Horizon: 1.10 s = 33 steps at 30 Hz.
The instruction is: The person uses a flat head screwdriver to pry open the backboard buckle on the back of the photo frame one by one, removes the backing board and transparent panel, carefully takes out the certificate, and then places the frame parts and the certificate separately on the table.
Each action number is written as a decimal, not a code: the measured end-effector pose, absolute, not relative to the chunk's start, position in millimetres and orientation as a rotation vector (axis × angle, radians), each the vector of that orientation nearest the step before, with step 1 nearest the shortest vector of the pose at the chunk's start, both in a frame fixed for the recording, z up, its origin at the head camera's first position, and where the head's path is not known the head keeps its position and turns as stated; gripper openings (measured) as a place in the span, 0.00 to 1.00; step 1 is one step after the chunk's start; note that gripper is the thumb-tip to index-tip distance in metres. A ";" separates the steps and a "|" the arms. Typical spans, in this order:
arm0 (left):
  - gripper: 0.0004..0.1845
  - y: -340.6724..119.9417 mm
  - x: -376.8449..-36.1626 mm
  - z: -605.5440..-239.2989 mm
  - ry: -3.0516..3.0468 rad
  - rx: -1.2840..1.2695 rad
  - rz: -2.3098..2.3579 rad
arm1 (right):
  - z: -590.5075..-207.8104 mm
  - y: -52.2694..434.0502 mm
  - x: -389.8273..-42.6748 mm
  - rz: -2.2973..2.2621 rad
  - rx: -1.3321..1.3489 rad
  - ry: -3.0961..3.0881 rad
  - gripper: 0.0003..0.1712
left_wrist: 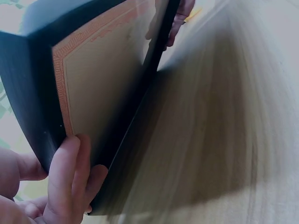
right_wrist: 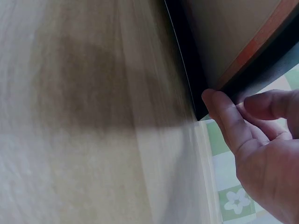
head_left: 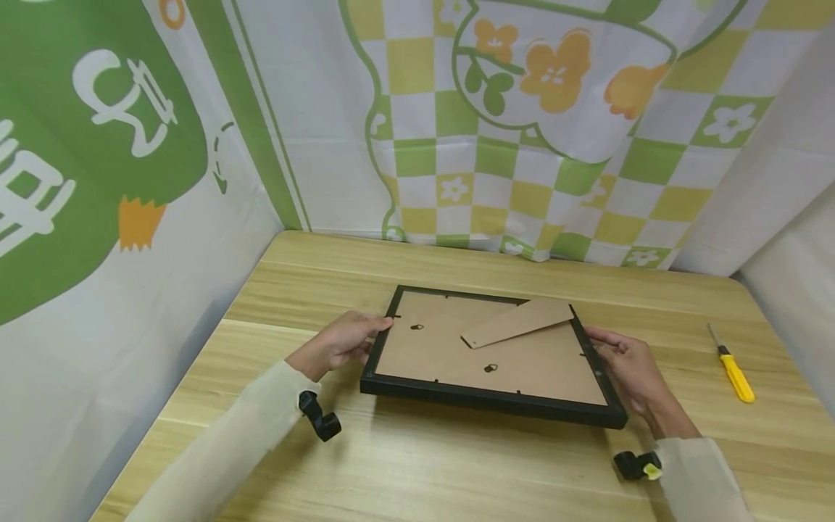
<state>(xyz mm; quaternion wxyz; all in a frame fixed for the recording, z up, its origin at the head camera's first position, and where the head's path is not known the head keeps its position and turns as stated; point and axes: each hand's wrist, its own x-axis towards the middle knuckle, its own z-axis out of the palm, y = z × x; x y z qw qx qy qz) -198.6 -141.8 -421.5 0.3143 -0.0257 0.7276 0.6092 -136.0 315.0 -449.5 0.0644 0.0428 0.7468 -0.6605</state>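
A black picture frame (head_left: 417, 355) is held tilted above the table, its brown backing board facing up in the head view. A stand flap (head_left: 522, 321) and two small hanging rings lie on that backing. My left hand (head_left: 346, 339) grips the left edge, thumb on top and fingers beneath. At the opposite edge my right hand (head_left: 629, 370) holds the frame's side. From below, the left wrist view shows the frame's front (left_wrist: 103, 79), with an orange-bordered sheet inside. In the right wrist view, fingers (right_wrist: 229, 116) pinch the frame's edge.
A screwdriver (head_left: 733, 370) with a yellow handle lies on the wooden table (head_left: 261, 435), right of the frame. Green and white patterned cloth (head_left: 470, 159) hangs behind the table and along its left side.
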 end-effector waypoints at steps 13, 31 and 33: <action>0.25 -138.2 -190.3 -438.7 2.140 0.015 1.516 | -451.7 303.3 -134.5 -1.714 0.191 2.461 0.38; 0.18 -134.4 -188.9 -436.2 2.350 0.024 1.343 | -436.9 285.3 -135.9 -1.398 0.216 2.695 0.29; 0.16 -133.9 -189.2 -436.4 2.398 0.032 1.314 | -436.0 284.0 -136.5 -1.387 0.219 2.708 0.28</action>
